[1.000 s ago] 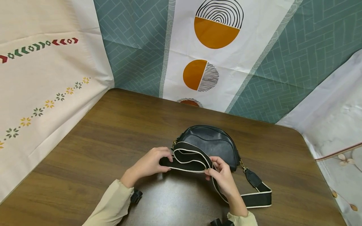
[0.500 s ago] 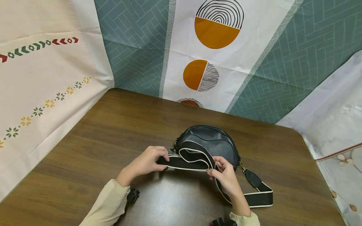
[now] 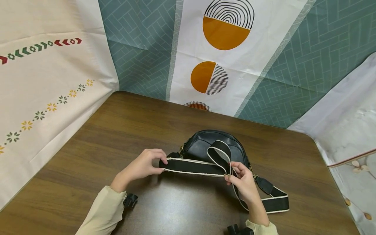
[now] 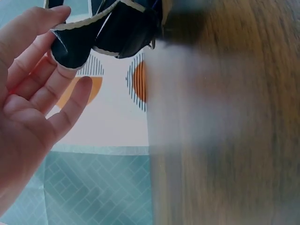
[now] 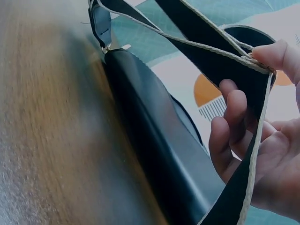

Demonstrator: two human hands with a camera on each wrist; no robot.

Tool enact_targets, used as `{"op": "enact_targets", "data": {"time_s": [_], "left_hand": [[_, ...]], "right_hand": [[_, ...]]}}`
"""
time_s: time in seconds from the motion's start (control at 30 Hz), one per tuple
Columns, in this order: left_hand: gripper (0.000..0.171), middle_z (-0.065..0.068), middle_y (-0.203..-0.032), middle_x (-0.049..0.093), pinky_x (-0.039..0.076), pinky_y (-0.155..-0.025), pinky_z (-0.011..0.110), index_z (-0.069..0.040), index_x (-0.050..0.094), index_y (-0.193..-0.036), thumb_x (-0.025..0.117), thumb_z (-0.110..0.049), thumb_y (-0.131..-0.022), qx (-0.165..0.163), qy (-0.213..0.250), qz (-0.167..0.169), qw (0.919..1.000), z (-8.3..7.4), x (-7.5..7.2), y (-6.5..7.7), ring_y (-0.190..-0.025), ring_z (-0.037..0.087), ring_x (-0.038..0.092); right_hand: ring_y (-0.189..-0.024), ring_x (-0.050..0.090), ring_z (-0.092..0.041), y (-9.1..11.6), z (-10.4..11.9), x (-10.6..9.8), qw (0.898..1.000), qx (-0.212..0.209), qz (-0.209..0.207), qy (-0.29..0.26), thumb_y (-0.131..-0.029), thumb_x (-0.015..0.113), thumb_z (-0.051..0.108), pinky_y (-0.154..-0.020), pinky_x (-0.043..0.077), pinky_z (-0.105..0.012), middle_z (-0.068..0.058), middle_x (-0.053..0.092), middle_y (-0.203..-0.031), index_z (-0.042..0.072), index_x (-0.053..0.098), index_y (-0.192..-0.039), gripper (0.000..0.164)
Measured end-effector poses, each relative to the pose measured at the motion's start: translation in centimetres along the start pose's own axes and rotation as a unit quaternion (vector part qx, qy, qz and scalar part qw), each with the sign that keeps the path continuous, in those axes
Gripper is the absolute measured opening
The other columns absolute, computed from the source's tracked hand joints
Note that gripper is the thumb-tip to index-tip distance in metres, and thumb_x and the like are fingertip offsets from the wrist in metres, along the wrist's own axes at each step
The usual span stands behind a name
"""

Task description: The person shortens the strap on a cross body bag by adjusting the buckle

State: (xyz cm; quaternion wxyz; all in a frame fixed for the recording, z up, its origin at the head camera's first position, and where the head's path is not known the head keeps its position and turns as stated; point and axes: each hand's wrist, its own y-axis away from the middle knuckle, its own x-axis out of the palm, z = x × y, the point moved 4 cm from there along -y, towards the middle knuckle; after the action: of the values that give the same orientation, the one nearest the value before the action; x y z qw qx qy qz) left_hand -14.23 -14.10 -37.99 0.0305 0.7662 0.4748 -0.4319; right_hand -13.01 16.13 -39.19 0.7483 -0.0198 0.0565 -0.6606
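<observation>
A black half-round handbag [image 3: 202, 147] stands on the table, with a wide black strap [image 3: 192, 167] edged in white joined to metal clips at both its ends. In front of the bag, my left hand [image 3: 144, 164] pinches a fold of the strap between thumb and fingers. My right hand [image 3: 243, 181] pinches the strap at the buckle [image 5: 269, 72], where a loop of webbing stands up above the fingers. Between the hands the strap runs fairly straight. Its other end falls from the right hand to the table, then turns back to the bag's right clip.
The brown wooden table [image 3: 129, 127] spreads around the bag. Behind it hangs a teal and white cloth [image 3: 141, 49] with orange circles. A cream patterned cloth [image 3: 44, 81] covers the left side, a pale floral one [image 3: 352, 130] the right.
My hands have drawn apart, the left going left and the right going right. The strap between them has straightened, and the loop has shrunk and shifted toward the right hand.
</observation>
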Motion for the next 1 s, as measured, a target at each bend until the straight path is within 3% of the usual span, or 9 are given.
{"op": "enact_targets", "data": {"time_s": [0.13,0.27,0.4,0.53,0.7,0.87,1.0], "left_hand": [[0.02,-0.005,-0.087,0.057,0.044,-0.073,0.034,-0.01,0.061,-0.08,0.067,0.002,-0.066,-0.017,-0.004,0.018,0.9997,-0.1,0.2,-0.2,-0.075,0.014,0.053],[0.025,-0.007,-0.086,0.054,0.04,-0.067,0.03,-0.012,0.057,-0.084,0.063,-0.001,-0.063,-0.007,-0.016,0.034,0.9993,-0.7,0.8,-0.8,-0.061,0.011,0.044],[0.028,-0.007,-0.085,0.054,0.041,-0.065,0.025,-0.011,0.055,-0.086,0.062,-0.003,-0.06,0.009,-0.007,0.043,0.999,-1.2,1.7,-1.7,-0.066,0.009,0.047],[0.033,-0.009,-0.082,0.055,0.041,-0.068,0.024,-0.012,0.053,-0.089,0.064,-0.004,-0.059,-0.006,0.013,0.056,0.9983,-1.5,2.6,-2.3,-0.072,0.008,0.05],[0.038,-0.008,-0.087,0.056,0.042,-0.074,0.025,-0.011,0.053,-0.095,0.07,-0.008,-0.062,-0.015,0.022,0.075,0.9969,-2.1,3.5,-3.1,-0.08,0.008,0.052],[0.04,-0.004,-0.097,0.057,0.041,-0.084,0.026,-0.011,0.055,-0.099,0.076,-0.017,-0.065,-0.009,0.022,0.092,0.9955,-2.8,4.4,-3.8,-0.093,0.01,0.053],[0.037,-0.006,-0.097,0.059,0.041,-0.082,0.026,-0.013,0.058,-0.097,0.077,-0.022,-0.066,0.0,0.017,0.092,0.9956,-3.2,5.0,-4.4,-0.092,0.007,0.054]], "right_hand": [[-0.051,0.051,-0.011,0.0,0.2,0.4,0.999,-0.014,0.028,-0.013,-0.068,0.05,-0.02,-0.05,0.046,-0.022,0.0,0.059,-0.075,-0.018,0.04,-0.101,0.034],[-0.052,0.053,-0.011,0.0,0.2,0.9,0.997,-0.031,0.056,-0.041,-0.068,0.049,-0.02,-0.051,0.048,-0.023,0.0,0.059,-0.076,-0.012,0.039,-0.1,0.035],[-0.054,0.056,-0.013,-0.3,-1.1,1.0,0.991,-0.06,0.088,-0.076,-0.072,0.055,-0.009,-0.054,0.049,-0.025,-0.001,0.057,-0.074,-0.001,0.042,-0.104,0.036],[-0.058,0.058,-0.017,-0.8,-3.8,0.2,0.985,-0.07,0.116,-0.108,-0.077,0.06,0.001,-0.057,0.05,-0.03,-0.004,0.057,-0.077,0.004,0.042,-0.109,0.037],[-0.06,0.057,-0.021,-1.3,-6.4,-0.5,0.986,-0.046,0.108,-0.121,-0.075,0.055,-0.011,-0.057,0.05,-0.035,-0.005,0.056,-0.079,0.0,0.039,-0.112,0.041],[-0.059,0.056,-0.023,-1.4,-6.8,-0.4,0.987,-0.04,0.095,-0.122,-0.073,0.049,-0.021,-0.056,0.05,-0.036,-0.008,0.055,-0.078,-0.004,0.037,-0.111,0.044],[-0.059,0.056,-0.021,-1.3,-6.7,-0.3,0.986,-0.042,0.096,-0.128,-0.074,0.049,-0.021,-0.056,0.05,-0.035,-0.008,0.055,-0.079,-0.003,0.038,-0.111,0.043]]}}
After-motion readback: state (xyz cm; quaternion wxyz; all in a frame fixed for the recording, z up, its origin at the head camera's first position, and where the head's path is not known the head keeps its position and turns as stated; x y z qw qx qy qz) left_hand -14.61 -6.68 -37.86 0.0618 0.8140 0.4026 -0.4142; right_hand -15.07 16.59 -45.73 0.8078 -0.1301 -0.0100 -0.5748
